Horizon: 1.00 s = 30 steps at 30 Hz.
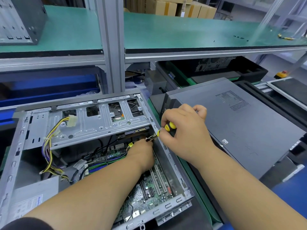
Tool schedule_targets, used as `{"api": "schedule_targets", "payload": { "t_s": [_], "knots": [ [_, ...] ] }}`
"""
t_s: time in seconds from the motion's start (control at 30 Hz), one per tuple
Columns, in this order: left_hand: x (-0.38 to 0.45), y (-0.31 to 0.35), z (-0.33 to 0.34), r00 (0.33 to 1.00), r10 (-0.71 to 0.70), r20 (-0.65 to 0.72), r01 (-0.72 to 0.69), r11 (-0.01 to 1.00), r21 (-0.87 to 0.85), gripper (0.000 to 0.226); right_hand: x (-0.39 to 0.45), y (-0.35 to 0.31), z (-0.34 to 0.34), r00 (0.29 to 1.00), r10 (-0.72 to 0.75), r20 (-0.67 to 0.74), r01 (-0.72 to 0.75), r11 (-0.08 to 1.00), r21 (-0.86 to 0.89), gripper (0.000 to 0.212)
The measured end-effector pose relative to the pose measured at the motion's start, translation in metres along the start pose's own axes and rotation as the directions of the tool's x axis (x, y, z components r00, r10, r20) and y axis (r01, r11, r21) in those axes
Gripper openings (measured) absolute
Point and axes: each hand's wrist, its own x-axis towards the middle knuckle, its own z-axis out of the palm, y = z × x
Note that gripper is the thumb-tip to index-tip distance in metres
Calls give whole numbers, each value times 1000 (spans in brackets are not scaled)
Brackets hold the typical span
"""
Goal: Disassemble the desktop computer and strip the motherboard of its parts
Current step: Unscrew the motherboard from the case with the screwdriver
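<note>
the motherboard (149, 193) lies flat in the open computer case (172, 161), under the left hand (141, 153), whose fingers pinch a small cable connector (150, 138) beneath the drive cage (99, 123). just beyond, the right hand (184, 130) is curled around a yellow-and-black screwdriver (167, 127) at the case's right wall.

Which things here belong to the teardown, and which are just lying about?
In use: open computer case, motherboard, screwdriver gripped by right hand, left hand reaching inside.

Lying about: closed grey computer, cardboard boxes, metal chassis on shelf.
</note>
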Motion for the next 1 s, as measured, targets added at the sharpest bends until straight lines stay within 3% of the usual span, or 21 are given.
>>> {"api": "schedule_targets", "payload": {
  "t_s": [0.5,0.8,1.0],
  "knots": [
    [1,7,4,996,-74,42,73,997,34,44,-5,2,0,999,33,4,-33,999,5,16],
    [2,6,6,998,-47,38,45,998,42,34,-5,2,-1,1000,22,-17,-21,1000,20,12],
    [0,8,1,993,-57,104,52,997,52,46,-3,1,0,1000,10,-21,-9,999,41,10]
  ]
}}
